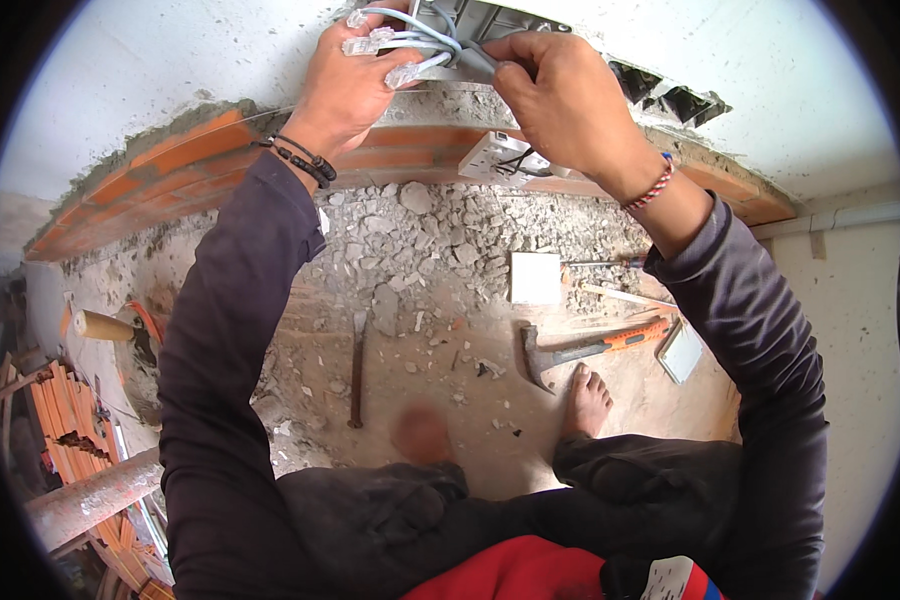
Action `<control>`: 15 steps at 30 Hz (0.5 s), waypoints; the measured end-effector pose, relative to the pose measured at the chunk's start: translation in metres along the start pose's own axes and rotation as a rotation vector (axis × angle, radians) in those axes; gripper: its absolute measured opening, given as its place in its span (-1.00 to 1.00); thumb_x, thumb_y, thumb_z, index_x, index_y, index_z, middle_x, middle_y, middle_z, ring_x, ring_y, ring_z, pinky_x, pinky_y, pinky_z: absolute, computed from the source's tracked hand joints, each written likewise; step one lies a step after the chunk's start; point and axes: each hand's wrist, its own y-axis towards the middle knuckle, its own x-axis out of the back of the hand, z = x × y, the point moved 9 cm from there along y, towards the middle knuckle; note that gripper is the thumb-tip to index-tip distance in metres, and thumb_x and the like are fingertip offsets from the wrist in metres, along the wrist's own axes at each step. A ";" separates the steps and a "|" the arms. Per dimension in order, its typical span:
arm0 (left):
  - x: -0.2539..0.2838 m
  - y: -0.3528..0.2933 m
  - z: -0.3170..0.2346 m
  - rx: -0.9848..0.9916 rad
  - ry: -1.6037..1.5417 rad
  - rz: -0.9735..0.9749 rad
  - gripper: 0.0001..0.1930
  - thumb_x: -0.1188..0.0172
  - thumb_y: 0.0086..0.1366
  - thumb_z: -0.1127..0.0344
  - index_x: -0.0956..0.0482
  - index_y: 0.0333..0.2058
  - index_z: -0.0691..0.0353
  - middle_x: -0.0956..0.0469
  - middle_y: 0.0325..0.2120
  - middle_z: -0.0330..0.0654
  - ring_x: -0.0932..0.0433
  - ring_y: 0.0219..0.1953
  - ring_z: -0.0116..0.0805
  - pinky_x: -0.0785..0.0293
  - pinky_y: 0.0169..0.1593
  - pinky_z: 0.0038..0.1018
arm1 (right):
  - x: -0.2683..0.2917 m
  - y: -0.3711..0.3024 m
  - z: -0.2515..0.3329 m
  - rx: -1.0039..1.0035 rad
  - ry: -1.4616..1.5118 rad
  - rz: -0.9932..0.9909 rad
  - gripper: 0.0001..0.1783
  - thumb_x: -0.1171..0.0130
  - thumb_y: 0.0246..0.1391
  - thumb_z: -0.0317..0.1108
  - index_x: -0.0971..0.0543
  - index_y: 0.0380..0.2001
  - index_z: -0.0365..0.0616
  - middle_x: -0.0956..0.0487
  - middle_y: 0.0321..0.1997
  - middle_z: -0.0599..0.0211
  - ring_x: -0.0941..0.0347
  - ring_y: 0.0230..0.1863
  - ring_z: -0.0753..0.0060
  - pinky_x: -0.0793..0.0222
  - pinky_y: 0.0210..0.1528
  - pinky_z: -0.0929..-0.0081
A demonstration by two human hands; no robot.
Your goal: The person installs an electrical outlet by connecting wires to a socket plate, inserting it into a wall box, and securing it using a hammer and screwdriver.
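Note:
Several grey network cables [422, 42] with clear plastic plugs [368, 44] on their ends come together in front of an opening in the wall at the top. My left hand [348, 85] is closed around the cables on their left side, its fingers partly hidden behind them. From the right, my right hand [570, 100] pinches the thicker grey cable [478, 58] between thumb and forefinger, close to where the strands bunch. Behind both hands sits a metal wall box [505, 22], partly covered by the fingers and cables.
Below the wall, a white power strip [498, 158] leans on brickwork [400, 150]. Rubble [410, 235] covers the floor there. Nearer lie a chisel [358, 370], a claw hammer [585, 350], a screwdriver [605, 263] and white plates [536, 278]. My bare feet [588, 402] are beside the hammer.

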 end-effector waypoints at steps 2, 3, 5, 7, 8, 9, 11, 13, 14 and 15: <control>-0.046 0.006 -0.035 -0.035 0.032 0.016 -0.72 -0.13 0.35 0.57 -0.49 0.03 0.37 -0.62 -0.21 -0.21 -0.57 -0.18 -0.52 -0.53 -0.11 -0.55 | 0.001 0.001 -0.011 -0.031 -0.044 0.037 -0.67 -0.14 0.13 -0.30 -0.66 -0.20 -0.36 -0.64 -0.40 -0.13 -0.63 -0.35 -0.01 -0.54 -0.18 0.23; -0.047 0.006 -0.035 -0.052 -0.020 0.020 -0.76 -0.14 0.36 0.54 -0.51 0.00 0.37 -0.63 -0.23 -0.21 -0.57 -0.21 -0.53 -0.53 -0.14 -0.56 | 0.000 0.001 -0.011 -0.021 -0.053 0.045 -0.68 -0.14 0.15 -0.28 -0.66 -0.20 -0.35 -0.64 -0.41 -0.07 -0.62 -0.36 0.06 -0.53 -0.19 0.27; -0.044 0.006 -0.035 -0.093 -0.127 0.013 -0.82 -0.15 0.39 0.49 -0.55 -0.06 0.37 -0.64 -0.28 -0.22 -0.58 -0.27 -0.56 -0.54 -0.20 -0.58 | 0.001 -0.001 -0.004 0.028 -0.057 0.043 -0.68 -0.15 0.19 -0.25 -0.66 -0.19 -0.32 -0.63 -0.42 0.04 -0.60 -0.38 0.18 -0.52 -0.23 0.35; -0.005 0.008 0.005 0.010 -0.141 -0.025 -0.74 -0.12 0.38 0.57 -0.51 0.03 0.37 -0.59 -0.11 -0.12 -0.61 -0.09 -0.35 -0.63 -0.01 -0.36 | 0.009 -0.012 0.003 0.085 -0.040 0.035 -0.68 -0.15 0.23 -0.22 -0.67 -0.18 -0.28 -0.63 -0.43 0.16 -0.59 -0.39 0.31 -0.50 -0.26 0.42; 0.007 0.007 0.013 0.061 -0.147 -0.049 -0.70 -0.10 0.38 0.61 -0.48 0.07 0.37 -0.56 -0.03 -0.07 -0.62 0.00 -0.25 -0.67 0.09 -0.25 | 0.016 -0.016 0.003 0.112 -0.031 0.024 -0.68 -0.15 0.25 -0.21 -0.67 -0.18 -0.27 -0.63 -0.44 0.22 -0.58 -0.40 0.37 -0.50 -0.28 0.46; 0.014 0.004 0.018 0.062 -0.156 -0.047 -0.72 -0.09 0.38 0.62 -0.50 0.05 0.38 -0.57 -0.05 -0.06 -0.62 -0.01 -0.23 -0.67 0.10 -0.24 | 0.024 -0.023 0.003 0.141 -0.025 0.001 -0.68 -0.16 0.27 -0.19 -0.67 -0.17 -0.25 -0.63 -0.44 0.28 -0.57 -0.41 0.44 -0.49 -0.29 0.50; 0.008 0.002 0.017 0.060 -0.194 -0.030 -0.76 -0.08 0.38 0.63 -0.54 0.00 0.41 -0.59 -0.08 -0.05 -0.63 -0.02 -0.20 -0.67 0.12 -0.22 | 0.044 -0.034 -0.011 0.109 -0.048 -0.045 -0.68 -0.16 0.32 -0.16 -0.68 -0.17 -0.22 -0.62 -0.45 0.40 -0.56 -0.42 0.57 -0.48 -0.32 0.57; 0.007 0.003 0.021 0.108 -0.194 -0.036 -0.80 -0.07 0.38 0.63 -0.56 -0.06 0.45 -0.59 -0.09 -0.03 -0.63 -0.02 -0.16 -0.66 0.14 -0.20 | 0.050 -0.034 -0.042 -0.059 -0.063 -0.001 -0.69 -0.20 0.32 -0.18 -0.62 -0.14 -0.24 -0.64 -0.39 0.37 -0.57 -0.30 0.58 -0.51 -0.22 0.54; 0.005 0.005 0.023 0.132 -0.192 -0.035 -0.82 -0.07 0.38 0.63 -0.58 -0.09 0.47 -0.59 -0.10 -0.03 -0.63 -0.02 -0.13 -0.66 0.14 -0.19 | 0.051 -0.034 -0.048 -0.066 -0.050 -0.018 -0.66 -0.19 0.27 -0.19 -0.62 -0.10 -0.27 -0.66 -0.34 0.22 -0.60 -0.31 0.43 -0.52 -0.20 0.45; 0.008 0.005 0.022 0.132 -0.160 -0.067 -0.83 -0.07 0.38 0.63 -0.58 -0.11 0.49 -0.59 -0.10 -0.02 -0.63 -0.02 -0.13 -0.66 0.15 -0.18 | 0.050 -0.035 -0.055 -0.073 -0.036 -0.035 -0.62 -0.19 0.22 -0.20 -0.61 -0.07 -0.31 -0.68 -0.30 0.08 -0.63 -0.31 0.27 -0.53 -0.19 0.36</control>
